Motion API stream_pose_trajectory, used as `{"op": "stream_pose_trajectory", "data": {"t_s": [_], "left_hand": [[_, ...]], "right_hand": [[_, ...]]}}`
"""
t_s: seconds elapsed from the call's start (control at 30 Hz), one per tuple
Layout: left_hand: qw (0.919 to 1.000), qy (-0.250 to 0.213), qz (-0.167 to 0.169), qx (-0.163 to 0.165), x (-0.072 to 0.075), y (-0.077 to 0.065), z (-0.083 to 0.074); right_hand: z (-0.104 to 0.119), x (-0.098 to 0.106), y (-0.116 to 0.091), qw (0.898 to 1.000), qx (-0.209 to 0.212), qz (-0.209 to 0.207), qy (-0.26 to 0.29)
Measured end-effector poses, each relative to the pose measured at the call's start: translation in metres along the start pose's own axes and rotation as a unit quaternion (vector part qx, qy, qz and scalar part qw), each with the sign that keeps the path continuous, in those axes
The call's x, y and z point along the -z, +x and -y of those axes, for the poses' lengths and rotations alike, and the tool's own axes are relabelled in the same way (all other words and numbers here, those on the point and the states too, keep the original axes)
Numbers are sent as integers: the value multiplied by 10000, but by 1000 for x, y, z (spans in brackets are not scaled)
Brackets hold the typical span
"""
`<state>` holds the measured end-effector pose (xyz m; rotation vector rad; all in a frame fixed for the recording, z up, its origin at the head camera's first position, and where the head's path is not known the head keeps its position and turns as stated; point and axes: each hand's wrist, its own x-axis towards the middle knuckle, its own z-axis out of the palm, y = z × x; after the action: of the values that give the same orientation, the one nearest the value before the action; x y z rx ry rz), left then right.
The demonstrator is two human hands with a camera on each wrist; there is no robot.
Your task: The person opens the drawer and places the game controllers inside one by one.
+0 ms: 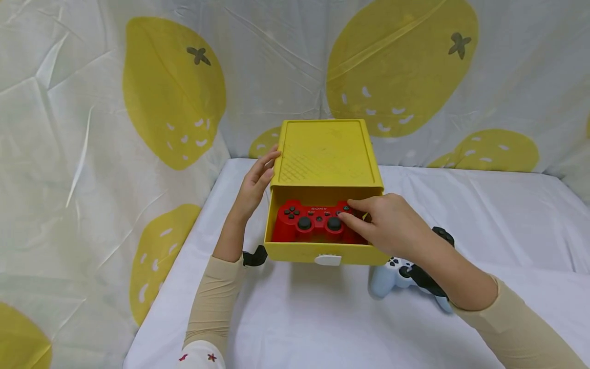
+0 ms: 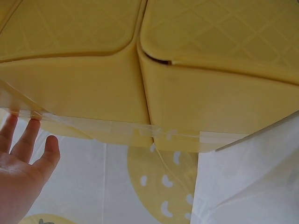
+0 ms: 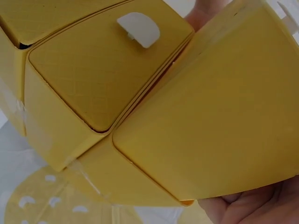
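Observation:
A yellow drawer box (image 1: 327, 154) stands on the white table, its drawer (image 1: 295, 252) pulled out toward me. A red game controller (image 1: 309, 220) lies inside the drawer. My right hand (image 1: 350, 210) reaches into the drawer from the right and its thumb and fingers grip the controller's right end, hiding that end. My left hand (image 1: 260, 177) presses flat against the box's left wall with straight fingers. The left wrist view shows the left hand (image 2: 23, 163) open beside the yellow wall (image 2: 140, 93). The right wrist view shows the drawer's white handle (image 3: 138, 29) and part of my palm (image 3: 252, 205).
A white and pale blue controller (image 1: 398, 274) lies on the table (image 1: 299, 318) under my right forearm, just right of the drawer front. A lemon-print cloth (image 1: 175, 92) walls in the back and left side.

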<state>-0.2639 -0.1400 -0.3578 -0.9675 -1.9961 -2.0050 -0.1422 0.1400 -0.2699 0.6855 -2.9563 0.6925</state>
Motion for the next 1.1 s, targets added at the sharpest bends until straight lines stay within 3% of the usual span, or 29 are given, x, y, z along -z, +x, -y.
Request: {"op": "stream_pose_trajectory", "data": {"t_s": [0.23, 0.43, 0.6, 0.7, 0.83, 1.0, 1.1], "left_hand": [[9999, -101, 17, -33, 0, -1, 1], [9999, -140, 36, -68, 1, 0, 1], [10000, -73, -2, 8, 1, 0, 2], [10000, -28, -17, 61, 1, -1, 2], [10000, -20, -27, 83, 1, -1, 1], [10000, -67, -14, 34, 1, -1, 2], [10000, -18, -27, 28, 1, -1, 1]], "right_hand": [[0, -1, 0, 9999, 51, -137, -54], [0, -3, -3, 9922, 716, -855, -556], [-2, -6, -5, 9819, 940, -1511, -649], [-4, -9, -10, 9620, 1252, -2353, -584], [-3, -15, -19, 9160, 1922, -3513, -220], [7, -25, -32, 8650, 2418, -4389, 262], [13, -31, -39, 8444, 2626, -4639, 526]]}}
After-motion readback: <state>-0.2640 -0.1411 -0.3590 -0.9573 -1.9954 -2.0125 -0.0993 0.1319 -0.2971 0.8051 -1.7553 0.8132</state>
